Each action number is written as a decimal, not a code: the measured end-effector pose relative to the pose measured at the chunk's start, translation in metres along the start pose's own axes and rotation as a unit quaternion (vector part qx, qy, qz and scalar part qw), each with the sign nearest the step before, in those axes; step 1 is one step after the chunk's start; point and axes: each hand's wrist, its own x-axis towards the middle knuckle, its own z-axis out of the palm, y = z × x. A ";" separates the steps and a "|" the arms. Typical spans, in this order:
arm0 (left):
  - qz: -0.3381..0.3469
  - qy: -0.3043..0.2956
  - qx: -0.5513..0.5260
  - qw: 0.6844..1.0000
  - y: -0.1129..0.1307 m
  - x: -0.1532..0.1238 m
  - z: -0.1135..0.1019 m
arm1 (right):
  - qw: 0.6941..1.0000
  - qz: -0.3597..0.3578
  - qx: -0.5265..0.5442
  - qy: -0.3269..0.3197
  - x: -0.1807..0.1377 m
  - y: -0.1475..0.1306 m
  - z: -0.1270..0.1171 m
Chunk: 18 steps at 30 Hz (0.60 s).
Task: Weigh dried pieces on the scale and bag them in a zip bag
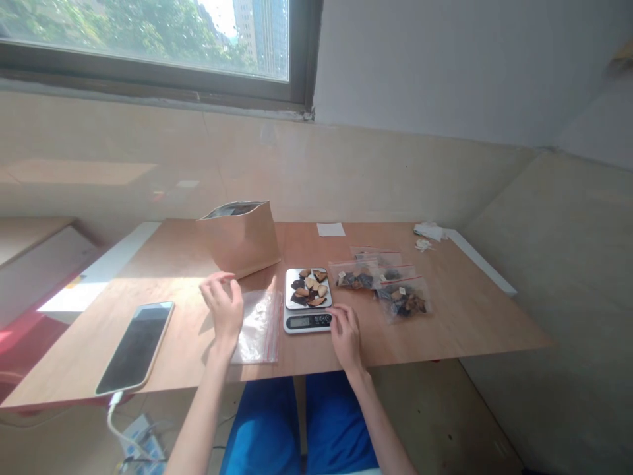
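My left hand (223, 306) hangs just above a flat, clear zip bag with a red edge (254, 328), fingers loosely curled and holding nothing, close to a kraft paper pouch (241, 239). My right hand (345, 336) rests against the right end of a digital kitchen scale (307, 322). On the scale's steel plate lie several dark and tan broken pieces (309, 288). To the right, two zip bags of similar pieces (354, 276) (403, 298) lie on the wooden table (435, 316), and a third bag (376, 256) lies partly hidden behind them.
A smartphone (136, 348) with a white cable (116, 422) lies at the table's near left. A white paper slip (331, 229) and crumpled white paper (429, 231) lie at the far edge, against the wall below a window (148, 39).
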 end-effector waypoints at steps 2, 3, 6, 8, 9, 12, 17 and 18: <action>-0.041 -0.113 -0.006 0.993 -0.001 -0.029 -0.005 | 1.000 0.026 0.010 -0.003 -0.013 0.006 -0.005; -0.059 -0.157 -0.003 0.986 -0.003 -0.042 -0.007 | 0.999 0.038 0.013 -0.007 -0.019 0.009 -0.007; -0.077 -0.247 0.027 0.965 -0.010 -0.076 -0.008 | 0.998 0.066 0.010 -0.020 -0.035 0.017 -0.011; -0.053 -0.267 0.039 0.962 -0.016 -0.089 -0.006 | 0.997 0.078 0.007 -0.021 -0.040 0.019 -0.012; -0.047 -0.267 0.044 0.962 -0.019 -0.093 -0.005 | 0.996 0.083 0.007 -0.021 -0.041 0.019 -0.012; -0.024 -0.265 0.064 0.962 -0.024 -0.097 -0.003 | 0.996 0.089 0.012 -0.019 -0.040 0.017 -0.012; 0.024 -0.282 0.129 0.951 -0.027 -0.094 0.000 | 0.995 0.086 0.037 -0.022 -0.037 0.009 -0.013; 0.027 -0.285 0.140 0.948 -0.027 -0.093 0.001 | 0.995 0.082 0.046 -0.024 -0.037 0.006 -0.013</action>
